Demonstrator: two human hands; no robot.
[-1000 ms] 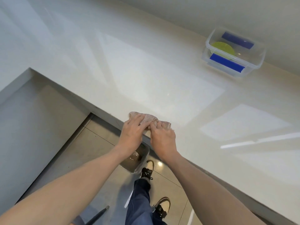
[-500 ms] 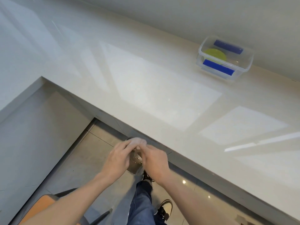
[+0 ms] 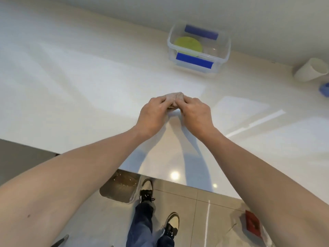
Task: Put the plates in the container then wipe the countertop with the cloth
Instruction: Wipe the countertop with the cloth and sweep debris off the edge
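A bunched pale pink cloth [image 3: 174,97] rests on the glossy white countertop [image 3: 89,82], near its middle. My left hand [image 3: 154,113] and my right hand [image 3: 195,114] both grip it from either side, fingers closed over it, so most of the cloth is hidden. At the back by the wall stands a clear plastic container [image 3: 223,56] with blue clip handles. A yellow-green plate [image 3: 188,46] lies flat inside it.
A white cup [image 3: 311,69] lies on its side at the far right, with a blue object [image 3: 324,89] just in front of it at the frame edge. Below the counter's front edge are a clear bin [image 3: 121,187] on the tiled floor, my legs and a red item [image 3: 252,222].
Both hands pulled the cloth off the counter's front edge over the floor bin, then carried it forward again; it now sits deeper on the countertop, closer to the container.
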